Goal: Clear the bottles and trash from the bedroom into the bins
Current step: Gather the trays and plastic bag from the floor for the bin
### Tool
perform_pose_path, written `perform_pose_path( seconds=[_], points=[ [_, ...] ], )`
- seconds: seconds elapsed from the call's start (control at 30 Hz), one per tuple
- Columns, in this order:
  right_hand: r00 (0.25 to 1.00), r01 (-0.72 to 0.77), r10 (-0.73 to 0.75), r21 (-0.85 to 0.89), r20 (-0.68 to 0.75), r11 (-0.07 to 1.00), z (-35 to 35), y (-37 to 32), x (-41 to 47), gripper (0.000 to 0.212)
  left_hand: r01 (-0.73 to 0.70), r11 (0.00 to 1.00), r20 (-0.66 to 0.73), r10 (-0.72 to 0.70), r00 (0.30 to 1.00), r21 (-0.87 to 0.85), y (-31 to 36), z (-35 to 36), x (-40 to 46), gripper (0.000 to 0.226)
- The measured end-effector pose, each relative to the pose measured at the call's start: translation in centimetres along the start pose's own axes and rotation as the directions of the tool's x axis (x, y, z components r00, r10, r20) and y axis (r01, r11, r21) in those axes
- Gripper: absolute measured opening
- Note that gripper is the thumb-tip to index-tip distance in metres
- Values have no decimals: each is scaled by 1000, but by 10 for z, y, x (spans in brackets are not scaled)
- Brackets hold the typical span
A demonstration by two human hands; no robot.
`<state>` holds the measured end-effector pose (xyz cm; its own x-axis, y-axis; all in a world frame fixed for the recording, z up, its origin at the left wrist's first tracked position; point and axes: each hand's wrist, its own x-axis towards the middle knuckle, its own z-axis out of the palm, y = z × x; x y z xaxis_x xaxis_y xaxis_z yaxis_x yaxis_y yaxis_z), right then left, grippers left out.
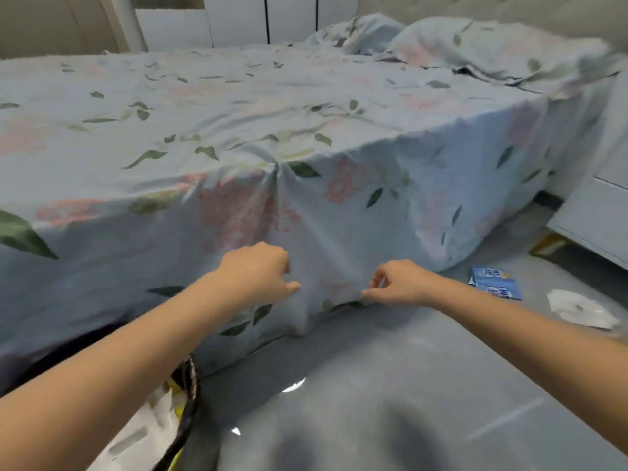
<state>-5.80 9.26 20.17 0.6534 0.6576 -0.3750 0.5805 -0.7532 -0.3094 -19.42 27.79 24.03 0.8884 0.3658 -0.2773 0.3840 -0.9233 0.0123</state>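
Observation:
A blue printed wrapper (496,283) lies on the grey floor beside the bed's right side. Further right a crumpled white paper (577,309) rests on the floor, and something yellow (548,244) shows under the nightstand. At the lower left is a bin bag (166,426) with a dark rim and white and yellow trash inside. My left hand (261,271) hovers at the hanging floral bed sheet (319,212) at the bed corner, fingers curled. My right hand (397,283) pinches the sheet's lower edge near the floor.
The bed (238,107) fills the upper view, with two pillows (475,45) at its far right. A pale nightstand (598,212) stands at the right edge. White wardrobe doors (265,18) are behind the bed. Glossy grey floor (390,385) lies in front of me.

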Motion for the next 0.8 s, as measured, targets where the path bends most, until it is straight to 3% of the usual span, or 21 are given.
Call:
perform_pose_path(
  seconds=[0.1,0.27,0.4,0.6,0.8],
  points=[
    [980,-197,198,38,-24,980,13,88,-9,44,-160,986,18,161,987,-56,72,24,53,43],
    [881,-459,474,218,-19,861,61,212,-40,46,-322,942,163,334,928,-94,177,74,106,29],
    [788,-594,615,253,-6,764,107,277,-95,37,-487,869,157,495,855,-85,252,114,107,39],
    [706,-708,705,99,69,700,168,320,-184,49,-721,692,265,701,662,-31,336,195,69,45],
    [734,-679,668,127,122,723,234,308,-241,66,-897,439,346,851,396,-51,368,273,22,64]
  ],
)
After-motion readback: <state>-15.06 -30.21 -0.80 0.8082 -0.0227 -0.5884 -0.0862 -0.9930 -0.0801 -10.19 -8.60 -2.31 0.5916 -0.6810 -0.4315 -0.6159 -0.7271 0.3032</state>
